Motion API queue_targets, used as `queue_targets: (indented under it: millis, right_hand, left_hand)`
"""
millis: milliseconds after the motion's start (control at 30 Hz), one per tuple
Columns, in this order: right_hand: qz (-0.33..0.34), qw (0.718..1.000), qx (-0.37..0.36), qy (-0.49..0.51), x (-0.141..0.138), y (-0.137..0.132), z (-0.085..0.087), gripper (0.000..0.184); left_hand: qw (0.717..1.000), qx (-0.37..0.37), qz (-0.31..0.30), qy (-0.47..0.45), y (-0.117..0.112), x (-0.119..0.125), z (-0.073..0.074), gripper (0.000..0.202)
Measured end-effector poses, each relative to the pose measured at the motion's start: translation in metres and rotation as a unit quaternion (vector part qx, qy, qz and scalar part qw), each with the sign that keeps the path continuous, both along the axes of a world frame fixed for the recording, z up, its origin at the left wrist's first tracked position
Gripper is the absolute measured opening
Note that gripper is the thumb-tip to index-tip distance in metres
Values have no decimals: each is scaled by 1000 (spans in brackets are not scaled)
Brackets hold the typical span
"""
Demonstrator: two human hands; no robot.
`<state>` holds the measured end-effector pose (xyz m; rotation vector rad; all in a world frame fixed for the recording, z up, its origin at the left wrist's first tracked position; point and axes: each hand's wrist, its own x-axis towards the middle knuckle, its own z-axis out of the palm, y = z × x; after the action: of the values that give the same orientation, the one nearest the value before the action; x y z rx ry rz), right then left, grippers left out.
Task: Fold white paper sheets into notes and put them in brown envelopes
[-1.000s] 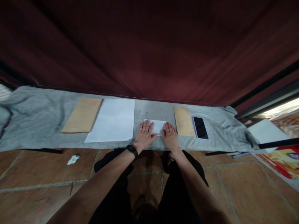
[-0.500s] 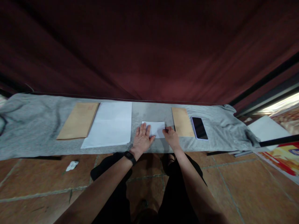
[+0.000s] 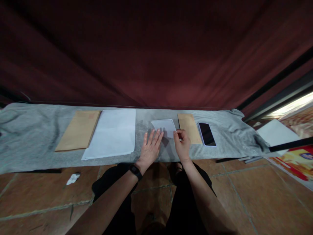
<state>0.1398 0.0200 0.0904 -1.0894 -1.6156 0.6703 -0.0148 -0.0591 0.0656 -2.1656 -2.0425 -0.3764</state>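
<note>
A small folded sheet of white paper [image 3: 164, 125] is tilted above the grey cloth, its right edge pinched between the thumb and fingers of my right hand [image 3: 182, 141]. My left hand [image 3: 151, 147], with a black band at the wrist, is open, its fingers spread at the paper's lower left. Whether those fingertips touch the paper I cannot tell. Just beyond my right hand lies a brown envelope [image 3: 190, 125]. To the left of my left hand is a stack of larger white sheets [image 3: 113, 132].
A grey cloth [image 3: 230, 133] covers the narrow bench. Brown envelopes [image 3: 78, 130] lie in a pile at the left, and a phone [image 3: 207, 134] at the right. A dark red curtain [image 3: 156, 65] hangs behind. On the tiled floor is a crumpled white scrap [image 3: 73, 178].
The folded paper has come up off the cloth and turned, lifted at its right edge by my right hand. My left hand no longer presses flat on it and has slid toward me.
</note>
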Motion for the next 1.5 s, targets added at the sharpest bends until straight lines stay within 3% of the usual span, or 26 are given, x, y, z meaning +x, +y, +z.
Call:
queue_targets:
  millis: [100,200,267,333,400,467,600,700,767,867,967,1033,1133,1267,1367,1500]
  right_hand:
    - [-15,996,62,-62,6,-6,3,25]
    - [22,979,127,-159,8,-11,0,23]
    - [63,957,160,-232,5,-15,-2,23]
    - [105,932,181,-295,0,-20,-4,23]
    - [148,911,191,-335,-7,-24,-7,24]
    - [191,897,190,-351,-14,-28,-8,28]
    - [270,895,172,-310,-22,-32,-9,42]
    - [215,935,141,-244,-21,-26,-13,43]
    - [108,969,102,-198,-18,-16,-19,44]
    - [-22,989,17,-144,-11,5,-36,48]
    - [3,986,-128,-111,-7,20,-56,46]
    - [17,978,-166,-124,-6,22,-65,44]
    - [-1,972,-135,-194,-8,18,-67,46]
    - [-10,947,-90,-308,-10,13,-56,48]
    - [-10,931,-73,-358,-10,12,-51,48]
    - [-23,918,-71,-390,-11,12,-49,47]
  left_hand:
    - [997,7,-15,-70,0,-1,-1,68]
    - [962,-4,-38,-269,2,-3,-3,59]
    - [894,-25,-34,-446,4,-5,-5,59]
    - [789,-51,-20,-612,6,-8,-6,67]
    - [681,-68,-5,-730,8,-11,-6,66]
    - [599,-63,15,-798,9,-13,-5,51]
    - [504,-6,80,-860,12,-19,0,35]
    - [474,-5,108,-874,15,-27,2,39]
    - [480,-35,116,-869,17,-33,0,43]
    - [521,-60,126,-842,20,-39,-8,45]
    - [575,-46,127,-807,24,-41,-23,44]
    - [626,-26,124,-770,29,-42,-32,44]
    - [733,7,146,-664,36,-44,-39,53]
    - [866,-4,183,-465,34,-40,-31,66]
    - [914,-20,182,-363,29,-32,-22,66]
    - [941,-14,161,-297,26,-27,-20,65]
